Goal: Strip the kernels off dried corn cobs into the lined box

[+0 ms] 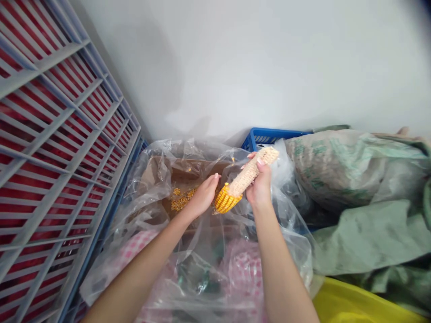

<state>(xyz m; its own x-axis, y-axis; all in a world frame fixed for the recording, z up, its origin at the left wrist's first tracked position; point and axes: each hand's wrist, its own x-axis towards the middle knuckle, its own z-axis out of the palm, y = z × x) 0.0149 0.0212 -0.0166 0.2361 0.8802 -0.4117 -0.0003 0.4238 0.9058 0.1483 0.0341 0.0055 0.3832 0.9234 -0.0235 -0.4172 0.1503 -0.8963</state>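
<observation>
A partly shelled ear of corn slants across the middle of the head view. Its upper length is bare pale cob, while yellow kernels still cover the lower left end. My right hand is wrapped around the bare part, thumb on top. Just left of the kernel end is my left hand, its fingers pressed together; whatever they may hold is hidden. Beneath the hands, a cardboard box lined with clear plastic contains loose corn kernels. A few kernels show near the plastic's far edge.
A grey slatted crate with red contents stands on the left. Behind the right hand is a blue basket. A full woven sack, green cloth and a yellow item lie to the right. A white wall rises behind.
</observation>
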